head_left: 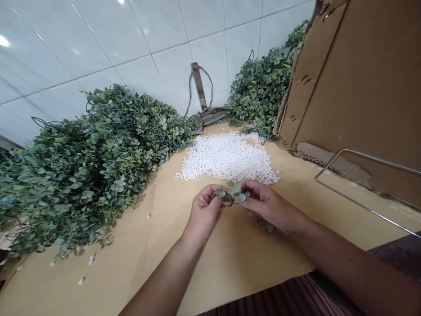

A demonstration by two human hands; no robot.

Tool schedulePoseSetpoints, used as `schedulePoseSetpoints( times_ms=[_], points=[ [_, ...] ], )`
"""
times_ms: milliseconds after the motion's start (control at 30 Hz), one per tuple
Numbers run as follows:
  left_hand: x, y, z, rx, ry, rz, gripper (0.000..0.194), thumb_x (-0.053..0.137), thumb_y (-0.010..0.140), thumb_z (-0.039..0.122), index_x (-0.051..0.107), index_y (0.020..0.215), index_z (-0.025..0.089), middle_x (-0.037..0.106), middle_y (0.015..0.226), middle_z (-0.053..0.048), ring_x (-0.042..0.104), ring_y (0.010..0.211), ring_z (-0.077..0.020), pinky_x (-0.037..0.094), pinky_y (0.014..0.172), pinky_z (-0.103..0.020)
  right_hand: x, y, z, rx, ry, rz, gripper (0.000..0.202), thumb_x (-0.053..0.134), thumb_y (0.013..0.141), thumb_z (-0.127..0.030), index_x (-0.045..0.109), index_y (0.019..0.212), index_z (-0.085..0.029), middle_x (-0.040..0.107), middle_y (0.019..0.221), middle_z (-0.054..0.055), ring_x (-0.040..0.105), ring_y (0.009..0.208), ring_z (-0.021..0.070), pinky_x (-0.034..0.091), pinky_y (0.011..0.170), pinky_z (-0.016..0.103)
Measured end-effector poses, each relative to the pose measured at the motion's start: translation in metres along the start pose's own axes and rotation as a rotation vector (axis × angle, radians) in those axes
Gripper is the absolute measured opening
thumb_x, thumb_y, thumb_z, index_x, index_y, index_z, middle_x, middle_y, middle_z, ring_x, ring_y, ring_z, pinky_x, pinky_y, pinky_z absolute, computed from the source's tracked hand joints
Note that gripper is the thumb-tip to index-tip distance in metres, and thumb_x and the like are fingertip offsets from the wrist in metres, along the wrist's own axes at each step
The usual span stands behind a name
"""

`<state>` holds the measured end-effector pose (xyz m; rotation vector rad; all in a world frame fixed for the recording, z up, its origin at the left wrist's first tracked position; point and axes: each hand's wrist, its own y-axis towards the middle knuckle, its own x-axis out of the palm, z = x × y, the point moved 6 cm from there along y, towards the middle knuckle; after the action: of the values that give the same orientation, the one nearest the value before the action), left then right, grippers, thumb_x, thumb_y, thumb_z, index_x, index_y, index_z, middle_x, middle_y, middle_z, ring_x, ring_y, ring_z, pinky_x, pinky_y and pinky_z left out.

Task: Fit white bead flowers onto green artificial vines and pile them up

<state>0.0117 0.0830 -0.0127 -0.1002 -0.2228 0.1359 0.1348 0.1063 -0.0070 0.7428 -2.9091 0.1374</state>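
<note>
Between my two hands is a small green leafy sprig point(234, 190), held above the tan work surface. My left hand point(206, 208) pinches its left end between thumb and fingers. The right end is gripped by my right hand point(265, 202), and a few more leaves hang below that palm. Just beyond my fingertips lies a spread pile of small white pieces point(230, 154). Whether a white piece is between my fingers is too small to tell.
A large heap of green foliage point(98, 162) fills the left side. More foliage point(263, 87) stands at the back right, beside an upright cardboard box point(358, 96). A bent metal wire point(362, 204) juts in from the right. Behind are white wall tiles and a metal strip point(198, 85).
</note>
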Motion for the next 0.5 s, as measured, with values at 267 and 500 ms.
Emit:
schedulePoseSetpoints(
  times_ms=[267, 500],
  points=[
    [0.012, -0.004, -0.011, -0.086, 0.056, -0.211, 0.007, 0.064, 0.063, 0.01, 0.065, 0.068, 0.015, 0.068, 0.077, -0.004, 0.058, 0.069, -0.0116, 0.044, 0.072, -0.026, -0.026, 0.002, -0.002, -0.04, 0.231, 0.193, 0.025, 0.069, 0.06, -0.027, 0.059, 0.082, -0.019, 0.059, 0.078, 0.0, 0.056, 0.074, 0.0132, 0.045, 0.071, 0.029],
    [0.009, -0.005, -0.011, -0.042, 0.149, -0.219, 0.011, 0.067, 0.063, 0.013, 0.064, 0.073, 0.016, 0.063, 0.073, -0.002, 0.056, 0.069, -0.0115, 0.043, 0.065, -0.023, -0.027, -0.001, -0.009, 0.031, 0.314, 0.197, 0.02, 0.054, 0.066, -0.025, 0.052, 0.085, -0.02, 0.046, 0.072, -0.002, 0.039, 0.05, 0.0082, 0.031, 0.045, 0.024]
  ],
)
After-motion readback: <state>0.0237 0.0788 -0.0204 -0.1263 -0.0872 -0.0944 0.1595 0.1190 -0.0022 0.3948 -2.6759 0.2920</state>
